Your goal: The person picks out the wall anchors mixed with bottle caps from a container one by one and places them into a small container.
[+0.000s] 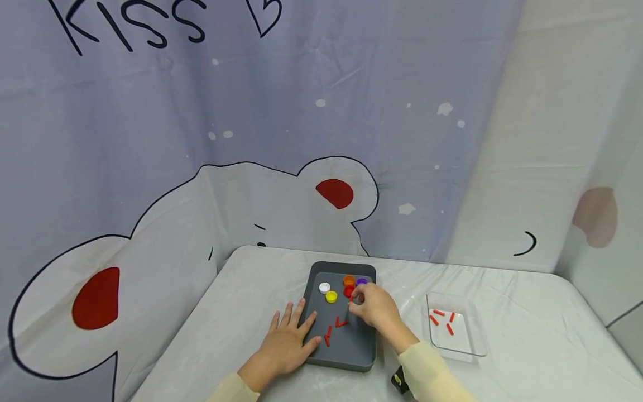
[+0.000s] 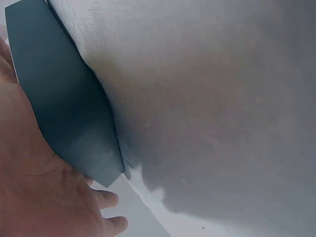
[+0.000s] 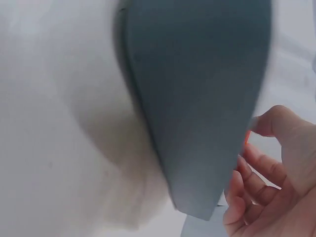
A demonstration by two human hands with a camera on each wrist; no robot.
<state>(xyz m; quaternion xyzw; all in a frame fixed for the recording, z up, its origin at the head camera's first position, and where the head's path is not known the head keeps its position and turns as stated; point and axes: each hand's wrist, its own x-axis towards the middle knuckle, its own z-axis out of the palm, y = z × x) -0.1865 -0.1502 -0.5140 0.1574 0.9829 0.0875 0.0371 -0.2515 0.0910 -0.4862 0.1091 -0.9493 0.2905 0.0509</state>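
Note:
A dark grey tray (image 1: 346, 357) lies on the covered table. My left hand (image 1: 286, 343) rests at its left edge, fingers spread and straight, thumb over the rim. Over the tray's right side, my right hand (image 1: 378, 308) pinches a small red stick (image 1: 350, 300) between thumb and finger; the right wrist view catches a bit of that stick (image 3: 247, 137). Just beyond the fingertips sit a red cap (image 1: 349, 291), an orange cap (image 1: 349, 280) and a purple cap (image 1: 361, 282). A white cap (image 1: 324, 287) and a yellow cap (image 1: 331, 297) lie farther left. Several red sticks (image 1: 337, 322) are scattered nearer me.
To the right stands a clear plastic box (image 1: 474, 326) with several red sticks (image 1: 449, 329) inside. A black object (image 1: 399, 381) shows partly beside the right sleeve. Behind the table hangs a printed curtain (image 1: 281, 212).

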